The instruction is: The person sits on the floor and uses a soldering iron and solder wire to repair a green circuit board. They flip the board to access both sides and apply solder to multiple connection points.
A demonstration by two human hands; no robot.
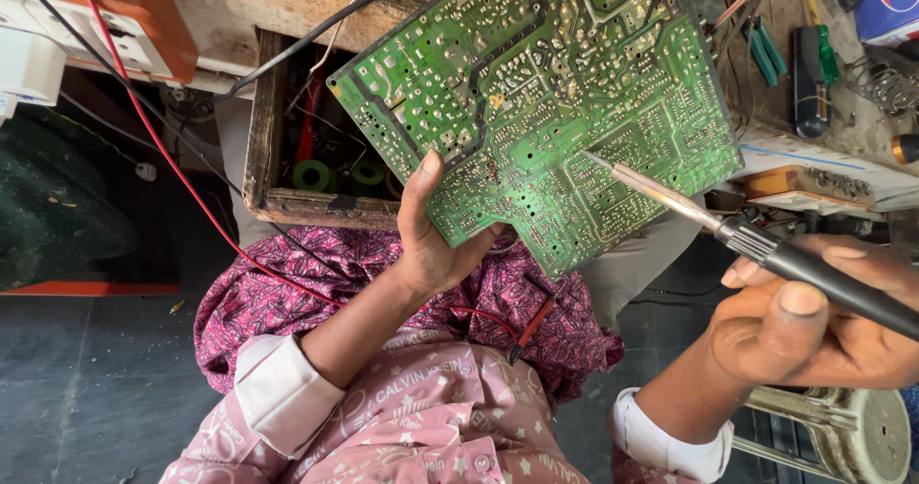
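Note:
My left hand point(436, 240) grips the near edge of a large green circuit board point(536, 91), solder side up, thumb on its face. My right hand point(823, 326) holds a black-handled soldering iron point(766, 249) like a pen. Its metal tip point(598, 158) touches the board near the right of centre. Both sleeves are pink with white cuffs.
An open wooden drawer point(258, 149) with tape rolls and wires sits under the board. Red and black wires point(172, 158) run from an orange and white box point(105, 24) at the top left. Pliers and tools point(795, 63) lie at the top right. A metal stool point(842, 436) stands lower right.

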